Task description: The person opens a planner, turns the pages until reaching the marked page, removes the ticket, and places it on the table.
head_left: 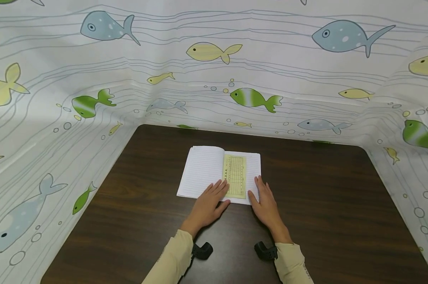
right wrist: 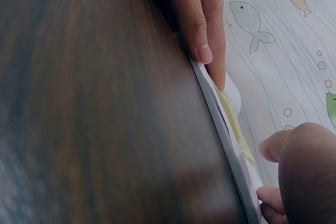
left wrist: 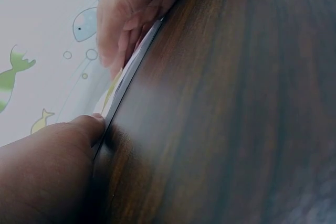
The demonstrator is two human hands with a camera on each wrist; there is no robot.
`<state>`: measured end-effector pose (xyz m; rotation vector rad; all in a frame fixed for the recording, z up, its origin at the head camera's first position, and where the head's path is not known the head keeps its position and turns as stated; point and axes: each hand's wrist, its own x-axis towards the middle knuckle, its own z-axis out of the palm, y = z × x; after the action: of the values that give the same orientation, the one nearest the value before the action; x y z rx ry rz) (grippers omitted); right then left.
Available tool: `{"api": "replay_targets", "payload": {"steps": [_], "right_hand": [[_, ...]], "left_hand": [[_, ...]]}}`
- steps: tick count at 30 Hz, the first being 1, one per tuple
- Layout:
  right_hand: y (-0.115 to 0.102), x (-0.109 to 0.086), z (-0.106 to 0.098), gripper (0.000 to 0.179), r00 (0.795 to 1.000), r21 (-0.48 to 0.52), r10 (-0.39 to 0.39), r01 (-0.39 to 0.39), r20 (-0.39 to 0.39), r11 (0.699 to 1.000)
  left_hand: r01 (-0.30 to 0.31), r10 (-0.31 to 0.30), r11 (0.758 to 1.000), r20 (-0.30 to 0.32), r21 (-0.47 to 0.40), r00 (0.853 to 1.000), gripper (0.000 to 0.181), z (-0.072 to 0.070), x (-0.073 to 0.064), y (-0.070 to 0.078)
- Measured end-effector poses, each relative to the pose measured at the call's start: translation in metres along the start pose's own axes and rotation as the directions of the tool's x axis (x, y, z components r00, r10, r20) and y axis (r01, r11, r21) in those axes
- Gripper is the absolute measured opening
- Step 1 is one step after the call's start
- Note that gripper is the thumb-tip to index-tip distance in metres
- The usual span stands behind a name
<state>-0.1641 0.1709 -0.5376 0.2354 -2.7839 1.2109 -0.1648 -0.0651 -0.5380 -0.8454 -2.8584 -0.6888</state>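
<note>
Notebook (head_left: 201, 169) lies open on counter (head_left: 327, 197), yellow slip (head_left: 236, 173) already on R pg. L hand (head_left: 207, 203) & R hand (head_left: 266, 203) rest there, fingers straight, thumbs apart; we can't tell what's left.

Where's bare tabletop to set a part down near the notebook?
Free: brown tabletop right of the notebook, out to the fish-print sheet; likewise left; a shallower strip behind. Crowded: the notebook's near part, with left hand and right hand on it by the yellow slip; black wrist devices narrow the gap between sleeves.
</note>
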Motion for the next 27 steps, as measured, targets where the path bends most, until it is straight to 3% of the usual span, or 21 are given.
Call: {"api": "replay_targets", "payload": {"steps": [27], "right_hand": [[0.0014, 0.0012, 0.0, 0.069, 1.0, -0.023, -0.006, 0.006, 0.001, 1.0]], "left_hand": [[0.026, -0.025, 0.999, 0.017, -0.021, 1.0, 0.058, -0.0009, 0.0005, 0.0021]]}}
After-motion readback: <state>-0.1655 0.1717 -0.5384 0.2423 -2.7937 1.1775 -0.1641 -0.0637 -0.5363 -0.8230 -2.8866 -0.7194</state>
